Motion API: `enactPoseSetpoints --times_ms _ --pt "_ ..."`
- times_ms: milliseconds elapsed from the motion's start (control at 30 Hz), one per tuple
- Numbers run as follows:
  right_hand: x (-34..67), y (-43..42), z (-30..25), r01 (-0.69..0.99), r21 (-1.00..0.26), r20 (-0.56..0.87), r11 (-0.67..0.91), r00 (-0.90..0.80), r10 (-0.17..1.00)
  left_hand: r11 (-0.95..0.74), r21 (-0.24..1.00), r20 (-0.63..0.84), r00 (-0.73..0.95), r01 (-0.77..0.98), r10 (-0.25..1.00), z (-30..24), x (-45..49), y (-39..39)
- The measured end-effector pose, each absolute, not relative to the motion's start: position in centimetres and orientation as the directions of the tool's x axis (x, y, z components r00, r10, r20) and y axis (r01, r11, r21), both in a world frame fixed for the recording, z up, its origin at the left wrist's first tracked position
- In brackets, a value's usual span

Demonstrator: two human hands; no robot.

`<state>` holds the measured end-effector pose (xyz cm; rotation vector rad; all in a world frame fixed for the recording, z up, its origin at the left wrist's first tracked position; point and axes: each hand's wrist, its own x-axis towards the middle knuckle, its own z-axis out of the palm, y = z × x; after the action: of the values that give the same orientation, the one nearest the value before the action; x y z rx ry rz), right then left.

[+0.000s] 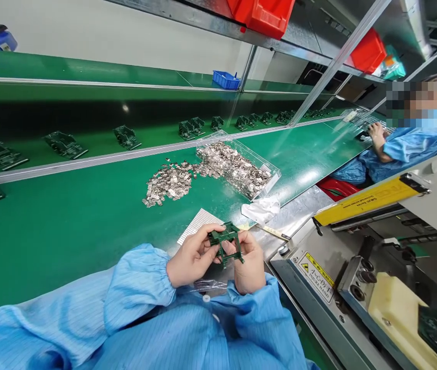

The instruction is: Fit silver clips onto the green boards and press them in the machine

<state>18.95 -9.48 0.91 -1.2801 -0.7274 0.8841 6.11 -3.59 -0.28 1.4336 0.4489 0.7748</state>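
Note:
A green circuit board frame (226, 235) with cut-out openings is held up in front of my body, over the near edge of the bench. My left hand (195, 257) pinches its left side between thumb and fingers. On its right side my right hand (251, 262) grips it, with a fingertip showing through an opening. Just behind my hands lies a white sheet with a fine grid (200, 224). Farther back are a loose pile of small metal pieces (170, 182) and a clear tray (270, 180) heaped with more of them.
Several dark green boards (64, 144) line the back of the green bench (68, 205). A white cloth (260, 209) lies right of the sheet. A machine with a yellow bar (368, 199) and warning label stands at right. Beyond it sits a co-worker (392, 149). Red bins (268, 18) hang overhead.

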Motion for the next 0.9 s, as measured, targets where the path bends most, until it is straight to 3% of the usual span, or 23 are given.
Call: enactPoseSetpoints --times_ms 100,233,400,500,600,667,733,800,833,900 --pt "18.0 -9.7 0.6 -0.262 -0.959 -0.045 0.106 0.511 0.858 -0.011 0.977 0.159 0.692 -0.214 0.704 -0.2 6.2 -4.0" --pt "18.4 -10.2 0.6 -0.262 -0.955 -0.02 0.136 0.515 0.857 0.032 0.975 0.135 0.704 -0.22 0.697 0.2 6.4 -4.1" --pt "21.9 -13.5 1.7 -0.008 -0.984 0.159 0.176 0.392 0.906 0.143 0.985 -0.024 0.756 -0.093 0.655 2.0 6.8 -4.6" --pt "23.8 -17.5 3.3 0.195 -0.961 0.254 0.196 0.339 0.906 0.058 0.998 -0.056 0.895 0.033 0.442 4.7 7.9 -5.3" --pt "25.5 -22.8 5.2 0.314 -0.924 0.348 0.217 0.459 0.817 -0.137 0.99 -0.009 0.994 0.024 0.109 7.9 11.2 -5.4" --pt "26.9 -26.8 6.3 0.386 -0.895 0.436 0.226 0.643 0.63 -0.278 0.954 0.108 0.994 -0.107 -0.011 9.7 15.2 -5.8" --pt "28.6 -30.8 6.9 0.506 -0.838 0.544 0.205 0.806 0.234 -0.402 0.875 0.284 0.958 -0.272 -0.029 10.9 20.2 -7.1" --pt "30.5 -34.5 7.1 0.6 -0.793 0.576 0.104 0.794 -0.193 -0.483 0.796 0.399 0.916 -0.365 -0.035 11.5 25.2 -9.4" --pt "31.4 -36.0 7.1 0.608 -0.793 0.565 0.038 0.757 -0.328 -0.503 0.775 0.415 0.909 -0.382 -0.05 11.7 27.5 -10.8" --pt "33.0 -38.2 6.8 0.556 -0.829 0.53 -0.062 0.745 -0.406 -0.517 0.769 0.384 0.918 -0.377 -0.098 11.7 31.3 -13.3"
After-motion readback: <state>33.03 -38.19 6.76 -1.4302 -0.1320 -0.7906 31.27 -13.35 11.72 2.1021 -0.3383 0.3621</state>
